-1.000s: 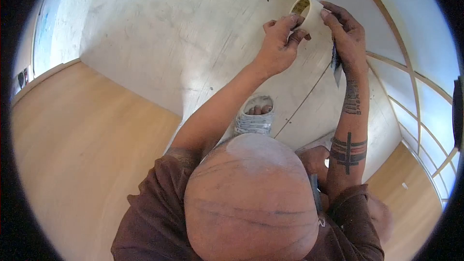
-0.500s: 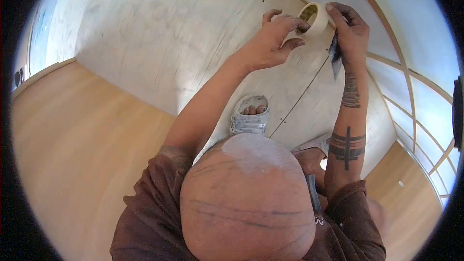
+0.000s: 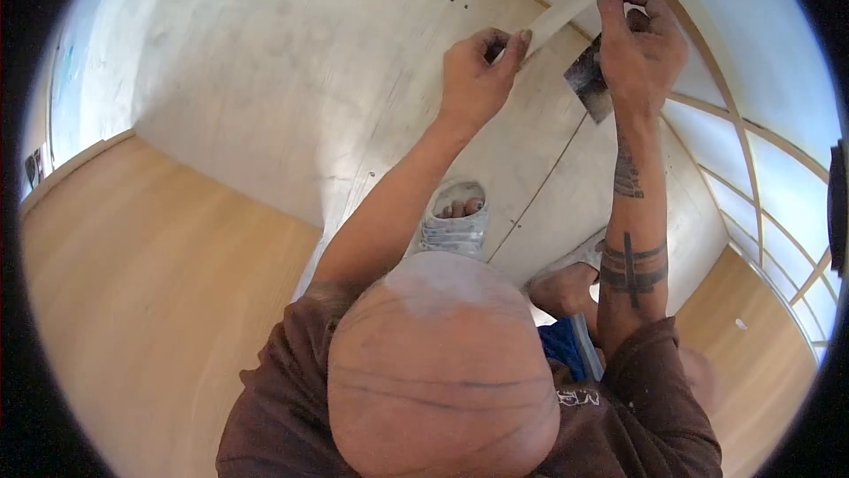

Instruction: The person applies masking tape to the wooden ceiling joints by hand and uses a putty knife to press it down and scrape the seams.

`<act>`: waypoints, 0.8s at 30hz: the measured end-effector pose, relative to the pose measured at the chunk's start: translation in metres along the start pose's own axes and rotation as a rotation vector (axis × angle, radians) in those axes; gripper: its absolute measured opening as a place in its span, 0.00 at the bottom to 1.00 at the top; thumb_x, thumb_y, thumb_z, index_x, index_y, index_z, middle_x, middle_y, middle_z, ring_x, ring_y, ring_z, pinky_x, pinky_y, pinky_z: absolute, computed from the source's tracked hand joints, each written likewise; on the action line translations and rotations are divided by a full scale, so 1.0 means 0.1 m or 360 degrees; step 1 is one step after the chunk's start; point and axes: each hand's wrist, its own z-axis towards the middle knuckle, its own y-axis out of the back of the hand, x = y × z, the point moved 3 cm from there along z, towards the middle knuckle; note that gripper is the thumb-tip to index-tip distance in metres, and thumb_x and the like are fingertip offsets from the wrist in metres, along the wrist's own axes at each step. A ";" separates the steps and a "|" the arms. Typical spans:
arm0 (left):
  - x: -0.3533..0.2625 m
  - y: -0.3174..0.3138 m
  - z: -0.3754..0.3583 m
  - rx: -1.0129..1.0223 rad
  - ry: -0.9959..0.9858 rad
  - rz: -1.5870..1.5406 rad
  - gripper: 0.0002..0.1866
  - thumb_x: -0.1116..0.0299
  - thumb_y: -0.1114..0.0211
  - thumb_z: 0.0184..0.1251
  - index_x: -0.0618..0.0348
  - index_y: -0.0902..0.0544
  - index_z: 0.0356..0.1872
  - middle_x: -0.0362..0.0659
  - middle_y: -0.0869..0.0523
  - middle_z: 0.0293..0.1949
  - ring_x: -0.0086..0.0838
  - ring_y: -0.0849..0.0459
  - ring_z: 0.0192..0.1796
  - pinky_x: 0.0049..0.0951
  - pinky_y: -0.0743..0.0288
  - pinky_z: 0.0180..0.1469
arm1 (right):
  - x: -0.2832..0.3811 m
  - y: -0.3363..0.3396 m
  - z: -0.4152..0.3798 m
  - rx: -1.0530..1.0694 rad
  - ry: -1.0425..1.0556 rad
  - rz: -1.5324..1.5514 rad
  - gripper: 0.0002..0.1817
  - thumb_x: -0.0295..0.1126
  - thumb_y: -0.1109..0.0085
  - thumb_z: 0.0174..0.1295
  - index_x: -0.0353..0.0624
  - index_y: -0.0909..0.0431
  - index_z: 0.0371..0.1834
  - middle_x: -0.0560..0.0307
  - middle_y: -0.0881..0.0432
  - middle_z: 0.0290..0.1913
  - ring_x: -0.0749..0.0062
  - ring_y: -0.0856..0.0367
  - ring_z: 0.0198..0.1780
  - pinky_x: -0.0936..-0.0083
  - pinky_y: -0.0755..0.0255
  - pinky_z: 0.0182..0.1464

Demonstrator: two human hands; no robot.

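Brown cloth (image 3: pixel 283 407) is covering the person's shoulders nearest the camera, with a blue patch (image 3: pixel 559 343) showing just past the right side of the head. Beyond it, a foot in a grey sandal (image 3: pixel 455 223) is standing on the pale plywood panel (image 3: pixel 292 71), which is lying over a tan wooden floor (image 3: pixel 150 283). Farther out, both arms are reaching forward. The left hand (image 3: pixel 473 80) is pinching one end of a strip of tape (image 3: pixel 559 16) between thumb and fingertips. The right hand (image 3: pixel 638 40) is gripping the other end, fingers curled shut, and a flat metal scraper blade (image 3: pixel 587 80) is sticking out beneath its palm. The tape is stretching taut between the hands, above the panel, its long axis running from lower left up to the right.
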 end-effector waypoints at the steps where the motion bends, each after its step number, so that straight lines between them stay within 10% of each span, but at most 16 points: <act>1: 0.05 0.01 0.01 0.0063 0.0202 -0.0004 0.17 0.60 0.28 0.75 0.68 0.14 0.40 0.37 0.17 0.23 0.16 0.25 0.26 0.25 0.28 0.29 | 0.05 0.00 0.00 -0.0041 0.0030 -0.0076 0.11 0.39 0.26 0.61 0.46 0.08 0.42 0.62 0.16 0.28 0.82 0.31 0.25 0.78 0.31 0.31; 4: -0.08 0.09 -0.05 0.0235 0.0196 -0.0104 0.18 0.57 0.30 0.77 0.68 0.14 0.41 0.40 0.13 0.28 0.18 0.22 0.29 0.25 0.26 0.33 | 0.05 -0.01 0.05 -0.0177 0.0166 -0.0013 0.16 0.47 0.25 0.61 0.44 0.08 0.36 0.56 0.14 0.25 0.71 0.24 0.23 0.70 0.27 0.31; 8: 0.15 0.16 -0.12 0.0346 -0.0132 -0.0201 0.16 0.60 0.33 0.79 0.68 0.16 0.46 0.44 0.10 0.37 0.22 0.16 0.37 0.25 0.22 0.42 | 0.13 -0.09 0.15 -0.0313 0.0413 0.0027 0.16 0.45 0.24 0.63 0.42 0.08 0.34 0.64 0.19 0.17 0.80 0.27 0.20 0.77 0.30 0.28; 10: 0.14 0.19 -0.13 0.0395 -0.0243 -0.0501 0.13 0.65 0.36 0.80 0.67 0.18 0.53 0.46 0.10 0.45 0.27 0.14 0.46 0.29 0.21 0.52 | 0.20 -0.11 0.12 -0.0467 0.0657 -0.0090 0.09 0.30 0.26 0.63 0.33 0.12 0.31 0.41 0.11 0.30 0.60 0.14 0.27 0.66 0.22 0.33; 24: 0.11 -0.10 0.34 0.0322 -0.0190 -0.0449 0.14 0.70 0.38 0.79 0.72 0.18 0.55 0.44 0.10 0.41 0.24 0.15 0.46 0.28 0.22 0.55 | 0.19 -0.26 0.17 -0.0567 0.0859 0.0004 0.07 0.19 0.26 0.58 0.35 0.11 0.39 0.46 0.08 0.37 0.58 0.08 0.38 0.71 0.16 0.42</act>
